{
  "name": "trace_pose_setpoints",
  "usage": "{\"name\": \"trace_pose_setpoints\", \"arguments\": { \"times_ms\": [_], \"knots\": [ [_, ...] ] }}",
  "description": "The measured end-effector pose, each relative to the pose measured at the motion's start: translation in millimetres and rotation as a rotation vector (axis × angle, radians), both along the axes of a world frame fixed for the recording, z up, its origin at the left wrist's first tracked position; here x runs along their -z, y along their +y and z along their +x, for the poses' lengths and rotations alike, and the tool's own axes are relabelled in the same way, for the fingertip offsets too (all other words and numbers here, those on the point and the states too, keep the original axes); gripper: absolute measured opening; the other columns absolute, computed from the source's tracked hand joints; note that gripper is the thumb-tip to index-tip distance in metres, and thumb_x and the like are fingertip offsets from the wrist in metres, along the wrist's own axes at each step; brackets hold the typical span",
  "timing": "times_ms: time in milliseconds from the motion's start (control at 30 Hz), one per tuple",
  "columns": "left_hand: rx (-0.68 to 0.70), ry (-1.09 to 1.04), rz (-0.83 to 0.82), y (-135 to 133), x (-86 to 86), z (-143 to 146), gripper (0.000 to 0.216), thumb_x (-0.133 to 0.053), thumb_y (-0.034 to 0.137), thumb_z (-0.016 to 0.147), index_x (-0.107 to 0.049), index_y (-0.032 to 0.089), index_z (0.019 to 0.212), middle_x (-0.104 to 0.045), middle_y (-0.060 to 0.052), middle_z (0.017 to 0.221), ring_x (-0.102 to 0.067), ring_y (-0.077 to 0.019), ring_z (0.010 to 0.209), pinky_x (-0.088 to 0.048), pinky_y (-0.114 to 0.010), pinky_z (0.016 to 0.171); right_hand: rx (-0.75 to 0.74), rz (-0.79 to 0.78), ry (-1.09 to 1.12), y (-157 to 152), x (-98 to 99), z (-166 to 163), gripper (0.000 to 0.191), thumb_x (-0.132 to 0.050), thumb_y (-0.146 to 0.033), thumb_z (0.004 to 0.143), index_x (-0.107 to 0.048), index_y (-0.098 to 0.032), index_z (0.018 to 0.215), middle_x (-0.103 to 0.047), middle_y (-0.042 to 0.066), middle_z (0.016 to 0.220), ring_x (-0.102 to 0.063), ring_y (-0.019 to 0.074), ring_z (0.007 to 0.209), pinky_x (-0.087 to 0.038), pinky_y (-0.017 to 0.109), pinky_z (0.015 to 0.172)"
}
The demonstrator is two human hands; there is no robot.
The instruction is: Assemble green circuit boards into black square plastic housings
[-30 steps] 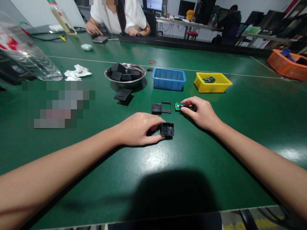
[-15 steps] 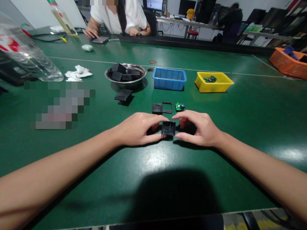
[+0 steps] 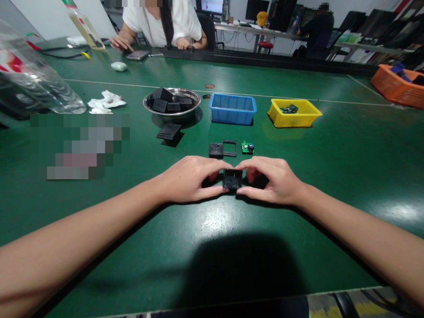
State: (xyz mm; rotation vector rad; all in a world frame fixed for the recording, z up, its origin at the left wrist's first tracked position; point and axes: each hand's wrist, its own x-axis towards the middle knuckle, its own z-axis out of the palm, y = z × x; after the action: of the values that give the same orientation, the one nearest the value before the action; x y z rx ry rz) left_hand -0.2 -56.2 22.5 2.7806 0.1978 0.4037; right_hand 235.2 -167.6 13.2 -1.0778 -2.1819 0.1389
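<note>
A small black plastic box [image 3: 232, 179], its hollow inside facing me, is held just over the green table between both hands. My left hand [image 3: 194, 179] pinches its left side, thumb at the near edge and forefinger at the far edge. From the other side my right hand [image 3: 273, 180] grips the right edge the same way. Just beyond the fingers lie a black block-shaped part [image 3: 216, 150], a thin black rectangular frame [image 3: 229, 149] and a small green circuit board [image 3: 247, 148] with a dark round component.
Farther back stand a steel bowl [image 3: 172, 115] of black boxes, a blue bin [image 3: 232, 115] and a yellow bin [image 3: 294, 121] with circuit boards. A black part [image 3: 169, 131] lies before the bowl. Left is a large bottle [image 3: 39, 73]; an orange basket [image 3: 395, 88] sits far right. A person sits opposite.
My right hand has moved left and closed its thumb and forefinger on the box's right side. My left hand keeps its hold. The view has shifted slightly.
</note>
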Motion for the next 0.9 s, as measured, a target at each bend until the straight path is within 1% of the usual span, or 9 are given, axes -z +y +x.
{"name": "trace_pose_setpoints", "arguments": {
  "times_ms": [167, 300, 600, 900],
  "knots": [
    [0.010, -0.022, 0.016, -0.2, 0.8, 1.0, 0.035, -0.061, 0.041, 0.096, -0.066, 0.018, 0.123, -0.069, 0.000, 0.077, -0.062, -0.0140, 0.065, -0.040, -0.023, 0.063, -0.036, 0.111, 0.024, 0.0, 1.5, -2.6, 0.032, -0.073, -0.038, 0.091, -0.065, -0.016, 0.112, -0.062, -0.002, 0.071, -0.060, 0.0121, 0.062, -0.050, 0.023, 0.062],
    [0.019, -0.026, 0.013, -0.2, 0.6, 1.7, 0.034, -0.062, 0.041, 0.097, -0.066, 0.019, 0.122, -0.069, 0.001, 0.078, -0.061, -0.0139, 0.065, -0.040, -0.023, 0.062, -0.040, 0.156, 0.040, 0.0, 1.6, -4.1, 0.032, -0.074, -0.036, 0.091, -0.065, -0.014, 0.111, -0.062, -0.002, 0.070, -0.060, 0.0120, 0.062, -0.051, 0.023, 0.063],
    [0.027, -0.020, 0.024, 0.4, 2.0, 1.5, 0.032, -0.062, 0.038, 0.098, -0.065, 0.019, 0.123, -0.071, -0.001, 0.084, -0.062, -0.0134, 0.067, -0.041, -0.022, 0.064, -0.041, 0.159, 0.036, -0.3, 1.4, -3.6, 0.031, -0.073, -0.036, 0.092, -0.065, -0.015, 0.113, -0.063, -0.002, 0.070, -0.060, 0.0119, 0.061, -0.052, 0.024, 0.061],
    [0.029, -0.018, 0.022, 0.5, 1.1, 1.4, 0.033, -0.061, 0.039, 0.098, -0.065, 0.019, 0.124, -0.071, -0.001, 0.086, -0.063, -0.0138, 0.069, -0.042, -0.023, 0.065, -0.048, 0.162, 0.038, -0.7, 0.3, -3.3, 0.031, -0.074, -0.035, 0.091, -0.065, -0.014, 0.112, -0.063, -0.001, 0.071, -0.059, 0.0120, 0.062, -0.052, 0.024, 0.062]
  ]
}}
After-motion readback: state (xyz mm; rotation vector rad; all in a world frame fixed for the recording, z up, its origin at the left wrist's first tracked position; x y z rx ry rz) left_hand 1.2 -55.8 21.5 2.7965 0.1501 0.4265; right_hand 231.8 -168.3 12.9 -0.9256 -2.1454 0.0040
